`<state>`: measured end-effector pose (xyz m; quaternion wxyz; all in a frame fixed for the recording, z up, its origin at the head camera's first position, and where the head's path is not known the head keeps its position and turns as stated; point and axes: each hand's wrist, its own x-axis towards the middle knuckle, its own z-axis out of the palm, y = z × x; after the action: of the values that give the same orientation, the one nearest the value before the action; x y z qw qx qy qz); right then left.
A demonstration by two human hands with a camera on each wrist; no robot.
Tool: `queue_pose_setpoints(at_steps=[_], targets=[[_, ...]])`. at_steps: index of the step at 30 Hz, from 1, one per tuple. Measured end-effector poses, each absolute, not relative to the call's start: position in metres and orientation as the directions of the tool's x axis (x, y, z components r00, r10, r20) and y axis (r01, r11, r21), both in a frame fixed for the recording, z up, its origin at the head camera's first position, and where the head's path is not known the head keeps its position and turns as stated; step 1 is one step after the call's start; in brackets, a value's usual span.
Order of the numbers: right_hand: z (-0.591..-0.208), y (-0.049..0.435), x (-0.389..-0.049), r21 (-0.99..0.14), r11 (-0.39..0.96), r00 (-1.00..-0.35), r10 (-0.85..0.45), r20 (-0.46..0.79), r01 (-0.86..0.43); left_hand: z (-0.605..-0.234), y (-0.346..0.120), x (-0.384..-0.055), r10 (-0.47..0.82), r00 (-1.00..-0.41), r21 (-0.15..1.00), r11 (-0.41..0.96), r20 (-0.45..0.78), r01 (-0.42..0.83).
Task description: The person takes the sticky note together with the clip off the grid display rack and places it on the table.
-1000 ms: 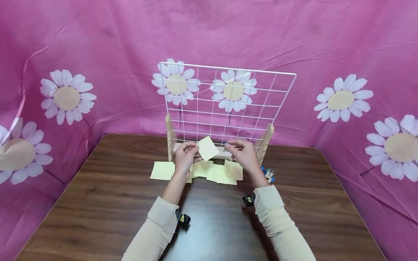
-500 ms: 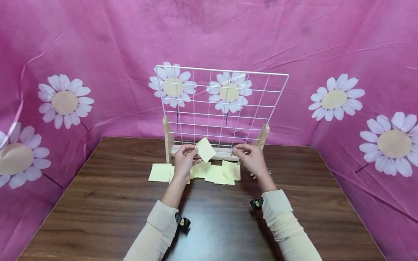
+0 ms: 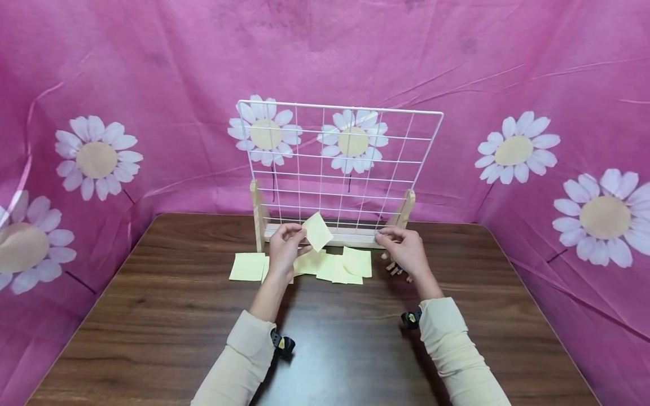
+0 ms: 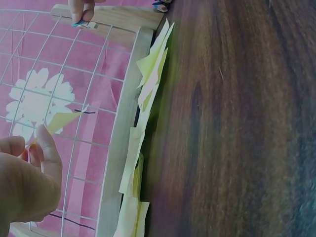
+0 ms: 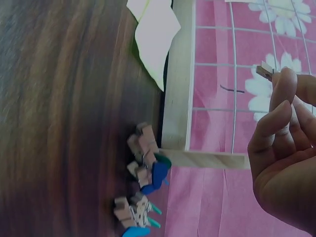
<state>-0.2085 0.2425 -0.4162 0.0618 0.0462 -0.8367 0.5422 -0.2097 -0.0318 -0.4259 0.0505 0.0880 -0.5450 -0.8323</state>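
My left hand point(image 3: 285, 251) pinches a yellow paper note point(image 3: 318, 231) by one corner, raised in front of the white wire grid point(image 3: 332, 193). The note hangs turned like a diamond. Between thumb and finger of my right hand point(image 3: 407, 252) is a small wooden clothespin point(image 5: 265, 72), its blue-green end visible in the left wrist view. That hand is near the lower right of the grid, by its wooden upright. More yellow notes point(image 3: 247, 266) lie in an overlapping row on the table before the grid; my left hand partly covers them.
Wooden feet point(image 3: 257, 217) hold the grid, joined by a pale wooden bar point(image 3: 350, 241). Several clothespins with blue and green ends point(image 5: 148, 163) lie heaped by the right foot. Pink cloth with daisies point(image 3: 193, 67) hangs behind the brown table point(image 3: 345, 344).
My right hand has moved right, away from the note, still pinching the clothespin, and now covers part of the clothespin heap. My left hand has hardly moved.
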Motion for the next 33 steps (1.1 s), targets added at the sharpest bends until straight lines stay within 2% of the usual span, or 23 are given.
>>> queue_pose_setpoints(at_steps=[24,33], targets=[[-0.423,0.27,-0.196,-0.864,0.491,-0.983,0.069,0.171,-0.116,-0.424,-0.023,-0.204,-0.145,-0.986,0.933,-0.358,-0.085,-0.028],[-0.422,0.282,-0.194,-0.896,0.436,-0.982,0.111,0.15,-0.088,-0.431,-0.011,-0.202,-0.061,-0.994,0.953,-0.297,-0.09,-0.068]])
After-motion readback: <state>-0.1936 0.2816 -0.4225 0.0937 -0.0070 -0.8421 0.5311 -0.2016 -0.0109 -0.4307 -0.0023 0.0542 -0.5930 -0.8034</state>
